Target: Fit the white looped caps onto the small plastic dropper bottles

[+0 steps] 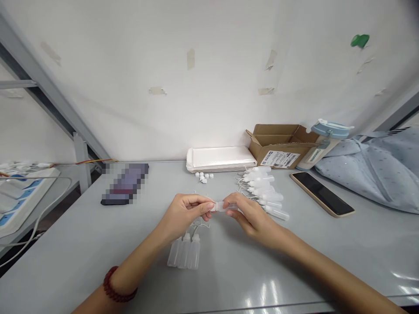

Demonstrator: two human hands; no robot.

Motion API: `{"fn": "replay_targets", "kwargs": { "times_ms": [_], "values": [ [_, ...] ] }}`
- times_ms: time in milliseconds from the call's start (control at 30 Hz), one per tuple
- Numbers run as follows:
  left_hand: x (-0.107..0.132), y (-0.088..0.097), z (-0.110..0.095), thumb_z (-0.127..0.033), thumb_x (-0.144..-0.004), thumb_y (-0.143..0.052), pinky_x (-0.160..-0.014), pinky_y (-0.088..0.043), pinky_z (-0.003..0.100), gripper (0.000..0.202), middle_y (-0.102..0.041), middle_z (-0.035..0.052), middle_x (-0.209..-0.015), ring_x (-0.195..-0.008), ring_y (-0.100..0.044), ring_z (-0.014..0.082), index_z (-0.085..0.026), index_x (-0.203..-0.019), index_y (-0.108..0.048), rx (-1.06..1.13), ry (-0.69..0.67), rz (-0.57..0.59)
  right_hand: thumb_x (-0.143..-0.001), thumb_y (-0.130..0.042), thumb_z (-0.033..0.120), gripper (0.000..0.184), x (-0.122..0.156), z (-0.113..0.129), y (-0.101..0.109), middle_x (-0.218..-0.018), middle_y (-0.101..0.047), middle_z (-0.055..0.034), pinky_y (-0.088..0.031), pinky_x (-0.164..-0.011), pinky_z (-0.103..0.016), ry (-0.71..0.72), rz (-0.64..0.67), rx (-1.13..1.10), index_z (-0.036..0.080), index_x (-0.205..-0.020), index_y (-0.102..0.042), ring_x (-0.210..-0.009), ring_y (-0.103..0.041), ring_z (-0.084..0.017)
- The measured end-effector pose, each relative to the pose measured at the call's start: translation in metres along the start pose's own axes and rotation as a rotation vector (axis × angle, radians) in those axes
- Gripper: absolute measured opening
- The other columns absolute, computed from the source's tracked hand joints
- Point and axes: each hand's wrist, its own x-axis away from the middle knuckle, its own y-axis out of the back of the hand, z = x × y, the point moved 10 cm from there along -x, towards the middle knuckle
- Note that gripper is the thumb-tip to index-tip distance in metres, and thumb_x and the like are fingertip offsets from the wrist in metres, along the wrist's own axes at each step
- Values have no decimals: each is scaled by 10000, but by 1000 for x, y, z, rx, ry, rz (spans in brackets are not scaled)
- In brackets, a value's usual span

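Note:
My left hand and my right hand meet over the middle of the grey table, both pinched on one small clear plastic dropper bottle held sideways between them. The left fingertips grip its cap end, the right fingers its body. Three capped bottles lie side by side just below my left hand. A row of several more bottles lies behind my right hand. A few loose white caps sit farther back.
A white tray stack and an open cardboard box stand against the wall. A phone, a lidded cup and a blue cloth lie right. A blurred dark item and power strips sit left.

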Motion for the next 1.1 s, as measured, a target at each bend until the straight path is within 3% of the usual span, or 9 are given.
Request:
{"fn": "replay_targets", "kwargs": {
  "times_ms": [167,467,700,867,1100],
  "values": [
    [0,-9,5,-358,-798,-645,-604,-468,228,224,-653,15,-666,-595,-576,112,-155,-736,-717,38,61,91,-896,-397,59,250,0,4,-3,-934,-560,-82,-470,-672,-302,44,27,119,197,-1103,-416,-825,-538,-189],
    [0,-8,9,-334,-763,-687,-637,-458,227,171,-624,-6,-648,-611,-558,106,-165,-748,-707,32,81,94,-922,-375,92,240,-1,14,-7,-876,-569,-85,-465,-664,-314,99,67,220,167,-1120,-488,-770,-527,-193],
    [0,-2,16,-273,-616,-805,-678,-460,232,210,-654,-3,-735,-716,-583,126,-165,-744,-677,154,145,-5,-943,-366,134,239,-1,10,-5,-915,-587,-101,-480,-677,-314,38,66,162,153,-1150,-484,-789,-549,-193],
    [1,-3,12,-354,-739,-714,-703,-469,239,206,-663,21,-738,-709,-584,126,-161,-813,-719,178,116,5,-949,-353,151,249,-1,10,2,-934,-590,-107,-487,-706,-334,17,-13,99,169,-1171,-465,-828,-555,-205],
    [6,-23,18,-467,-839,-558,-551,-483,244,375,-638,39,-690,-554,-579,116,-130,-718,-672,177,209,133,-953,-337,156,253,0,7,-1,-924,-592,-109,-481,-702,-345,1,10,59,167,-1171,-465,-819,-554,-209]
  ]
}}
